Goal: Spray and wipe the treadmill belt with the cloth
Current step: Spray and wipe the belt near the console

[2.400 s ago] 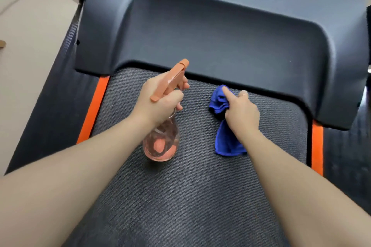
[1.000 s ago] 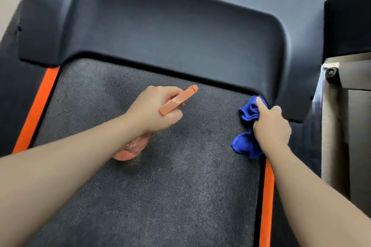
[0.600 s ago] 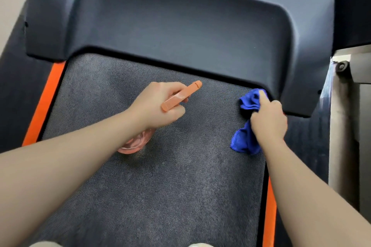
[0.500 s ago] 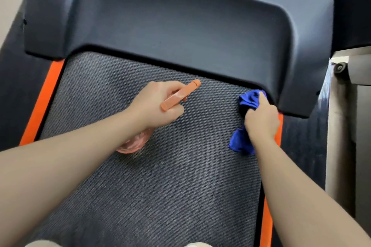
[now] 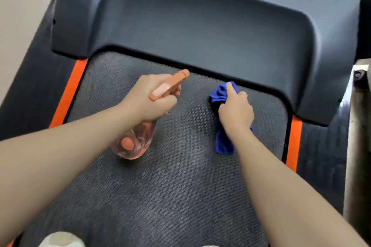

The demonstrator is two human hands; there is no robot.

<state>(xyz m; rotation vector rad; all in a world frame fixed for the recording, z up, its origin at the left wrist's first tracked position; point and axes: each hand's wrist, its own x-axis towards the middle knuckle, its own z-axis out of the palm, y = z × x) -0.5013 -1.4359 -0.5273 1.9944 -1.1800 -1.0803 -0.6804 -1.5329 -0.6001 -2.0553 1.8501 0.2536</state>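
The dark grey treadmill belt [image 5: 170,196] fills the lower middle of the head view. My left hand [image 5: 148,102] grips a clear spray bottle [image 5: 133,142] with an orange head, held above the belt with its nozzle pointing toward the hood. My right hand [image 5: 235,113] grips a bunched blue cloth [image 5: 222,143] and presses it on the belt near the hood's edge, forefinger stretched forward over the cloth. Part of the cloth is hidden under the hand.
The dark motor hood [image 5: 200,26] overhangs the belt's far end. Orange strips [image 5: 293,142] run along both belt edges, with black side rails outside them. Beige floor [image 5: 18,16] lies at the left. A metal frame part [image 5: 359,126] stands at the right.
My right hand has slid the cloth left, from the belt's right edge toward the middle. My left hand has tilted the bottle more upright, so its clear body shows below the hand.
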